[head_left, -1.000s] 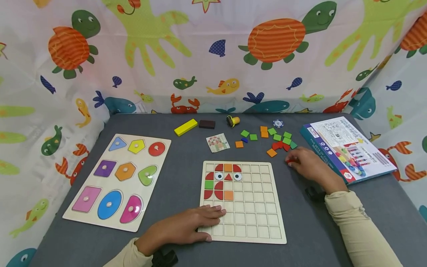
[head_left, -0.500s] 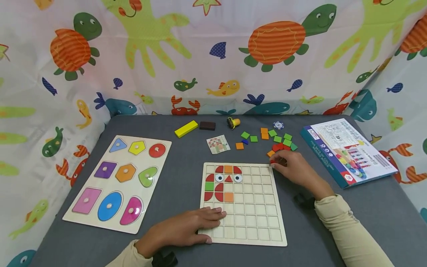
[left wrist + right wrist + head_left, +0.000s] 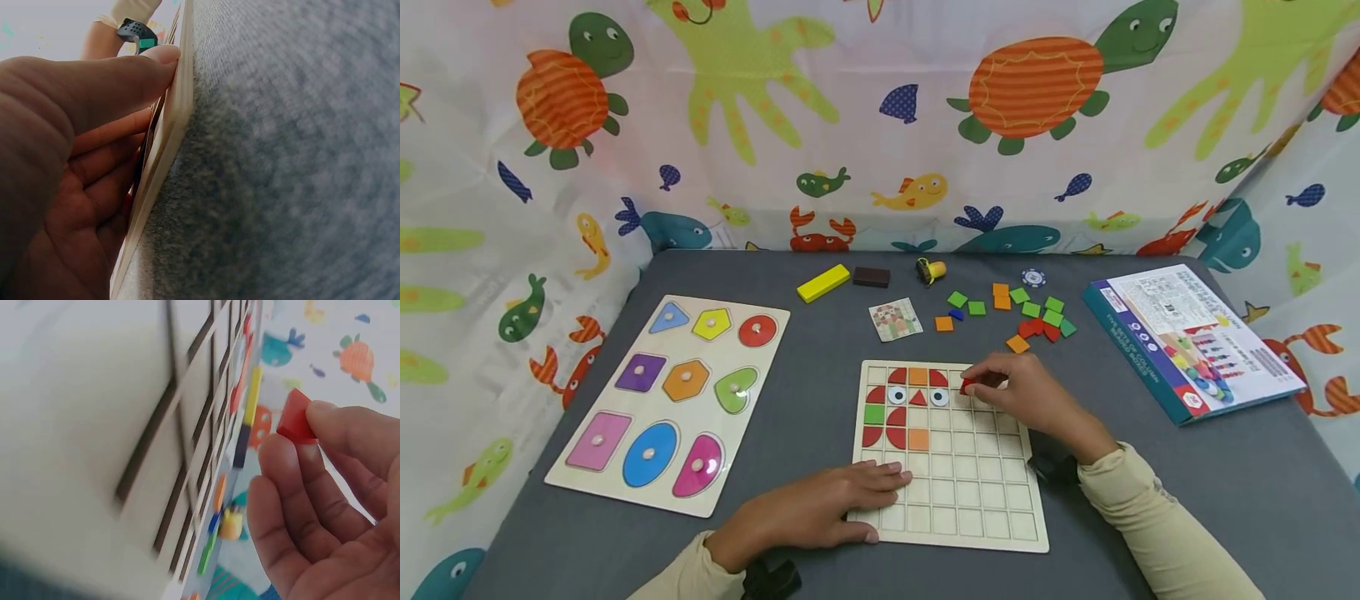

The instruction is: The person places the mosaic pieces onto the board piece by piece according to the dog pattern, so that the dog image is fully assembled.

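Note:
A wooden grid board [image 3: 970,496] lies on the table, its upper left squares filled with red, orange and green tiles and two eye pieces. My left hand [image 3: 827,504] rests with extended fingers on the board's lower left side; in the left wrist view the thumb [image 3: 119,81] lies along the board's edge [image 3: 165,140]. Over the upper right part of the board, my right hand [image 3: 1033,396] pinches a small red tile [image 3: 295,417] between thumb and fingertips. This tile is beside the right-hand eye piece [image 3: 939,397] in the head view.
Loose coloured tiles [image 3: 1032,309] lie behind the board, near a picture card [image 3: 895,320], a yellow block [image 3: 823,283], a dark block [image 3: 872,277] and a poker chip [image 3: 1033,277]. A shape puzzle [image 3: 733,329] lies left, a box [image 3: 1195,342] right.
My right hand has carried the red tile leftward from beside the box to above the board's upper rows. The left hand has stayed on the board.

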Demonstrator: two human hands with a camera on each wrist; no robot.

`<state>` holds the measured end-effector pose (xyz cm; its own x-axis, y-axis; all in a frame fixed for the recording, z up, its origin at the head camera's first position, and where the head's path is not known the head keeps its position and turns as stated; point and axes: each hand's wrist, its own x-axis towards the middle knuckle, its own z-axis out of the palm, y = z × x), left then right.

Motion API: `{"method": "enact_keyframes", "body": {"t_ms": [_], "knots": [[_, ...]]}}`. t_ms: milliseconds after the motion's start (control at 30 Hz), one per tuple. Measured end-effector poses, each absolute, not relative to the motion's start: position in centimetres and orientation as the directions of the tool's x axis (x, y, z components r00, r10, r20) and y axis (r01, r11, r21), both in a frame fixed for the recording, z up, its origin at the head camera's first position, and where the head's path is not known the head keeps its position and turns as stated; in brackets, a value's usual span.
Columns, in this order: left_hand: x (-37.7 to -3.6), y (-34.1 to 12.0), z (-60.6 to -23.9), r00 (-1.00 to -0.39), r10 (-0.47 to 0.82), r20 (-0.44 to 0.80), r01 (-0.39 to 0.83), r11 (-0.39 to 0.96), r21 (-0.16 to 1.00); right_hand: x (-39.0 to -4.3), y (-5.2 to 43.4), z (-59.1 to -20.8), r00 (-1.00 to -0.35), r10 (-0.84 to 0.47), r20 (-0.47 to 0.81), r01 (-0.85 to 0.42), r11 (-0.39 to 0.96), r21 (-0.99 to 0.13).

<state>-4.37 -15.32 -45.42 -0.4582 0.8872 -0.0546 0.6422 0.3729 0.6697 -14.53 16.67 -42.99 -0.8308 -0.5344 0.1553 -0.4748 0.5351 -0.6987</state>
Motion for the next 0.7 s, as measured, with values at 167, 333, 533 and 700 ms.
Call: {"method": "enact_keyframes", "body": {"t_ms": [167, 333, 533, 700], "knots": [[-4.5, -15.2, -45.3, -0.465, 0.883, -0.065, 0.635, 0.384, 0.671, -14.3, 15.2, -42.7, -0.783, -0.607, 0.135, -0.499, 0.485, -0.718], [-4.6, -15.1, -45.3, -0.47, 0.881, -0.061, 0.638, 0.387, 0.666, -14.1, 14.1, -42.8, -0.761, -0.641, 0.098, -0.502, 0.487, -0.715], [-4.7, -15.1, -45.3, -0.475, 0.879, -0.046, 0.645, 0.383, 0.662, -13.9, 13.2, -42.8, -0.75, -0.661, 0.017, -0.472, 0.517, -0.714], [-4.5, -15.2, -45.3, -0.472, 0.88, -0.054, 0.648, 0.387, 0.656, -13.6, 12.9, -43.0, -0.752, -0.659, -0.023, -0.449, 0.538, -0.714]]}}
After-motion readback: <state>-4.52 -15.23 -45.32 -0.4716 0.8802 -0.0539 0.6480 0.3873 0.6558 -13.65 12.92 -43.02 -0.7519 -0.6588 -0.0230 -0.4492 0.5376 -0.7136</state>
